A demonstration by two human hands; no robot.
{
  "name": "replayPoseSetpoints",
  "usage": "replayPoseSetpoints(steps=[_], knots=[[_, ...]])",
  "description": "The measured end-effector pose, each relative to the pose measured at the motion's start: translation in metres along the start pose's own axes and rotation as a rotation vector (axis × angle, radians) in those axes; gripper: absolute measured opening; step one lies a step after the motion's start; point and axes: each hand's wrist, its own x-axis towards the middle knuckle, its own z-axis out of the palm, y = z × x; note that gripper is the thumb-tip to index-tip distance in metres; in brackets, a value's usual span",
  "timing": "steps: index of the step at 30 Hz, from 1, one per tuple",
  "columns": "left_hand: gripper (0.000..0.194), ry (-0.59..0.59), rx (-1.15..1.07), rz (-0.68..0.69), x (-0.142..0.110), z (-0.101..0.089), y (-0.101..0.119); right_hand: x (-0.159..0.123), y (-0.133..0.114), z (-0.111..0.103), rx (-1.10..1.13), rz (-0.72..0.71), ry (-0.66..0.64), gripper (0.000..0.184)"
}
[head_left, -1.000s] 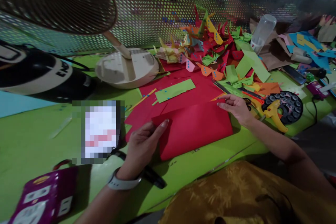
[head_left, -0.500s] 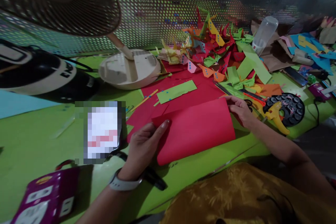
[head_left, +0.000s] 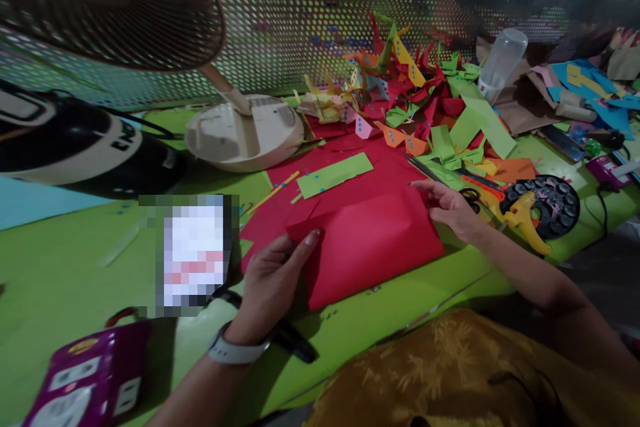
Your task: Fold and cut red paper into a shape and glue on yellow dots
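A sheet of red paper [head_left: 370, 247], bent over on itself along the near side, lies between my two hands above the green table. My left hand [head_left: 277, 273], with a white band at the wrist, pinches its left corner, thumb on top. At the upper right corner my right hand [head_left: 447, 208] holds the sheet between thumb and fingers. More red paper [head_left: 385, 177] lies flat beyond it, with a green paper strip [head_left: 335, 175] with blue dots on top. Scissors [head_left: 470, 199] lie just past my right hand.
A fan base [head_left: 245, 140] stands at the back left. Folded paper pieces [head_left: 400, 93] are heaped at the back. To the right lie a yellow-handled tool [head_left: 530, 223] and a black round tray [head_left: 555, 207]. A purple power box [head_left: 90, 373] and blurred-out phone-like screen [head_left: 195, 253] are on the left.
My right hand has shifted slightly left with its corner of the red paper. The bent sheet looks flatter and more creased at the right. My left hand stays nearly in place.
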Motion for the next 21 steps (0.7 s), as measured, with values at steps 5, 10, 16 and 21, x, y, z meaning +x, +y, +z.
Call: replayPoseSetpoints(steps=[5,10,16,21], knots=[[0.041,0.0,0.111,0.023,-0.0017,-0.0007,0.0,0.0018,0.0059,0.0002,-0.068,0.002,0.102,0.031],[0.034,0.009,0.233,0.073,-0.0056,0.0026,0.0053,0.0017,0.0081,-0.0014,-0.096,-0.035,0.18,0.021],[0.031,0.02,0.276,0.121,-0.003,-0.0007,0.0014,0.0021,0.0075,-0.0039,-0.117,-0.043,0.267,0.028],[0.033,0.01,0.23,0.095,-0.0015,-0.0011,0.0023,0.0029,0.0019,-0.0041,-0.137,-0.093,0.385,0.033]])
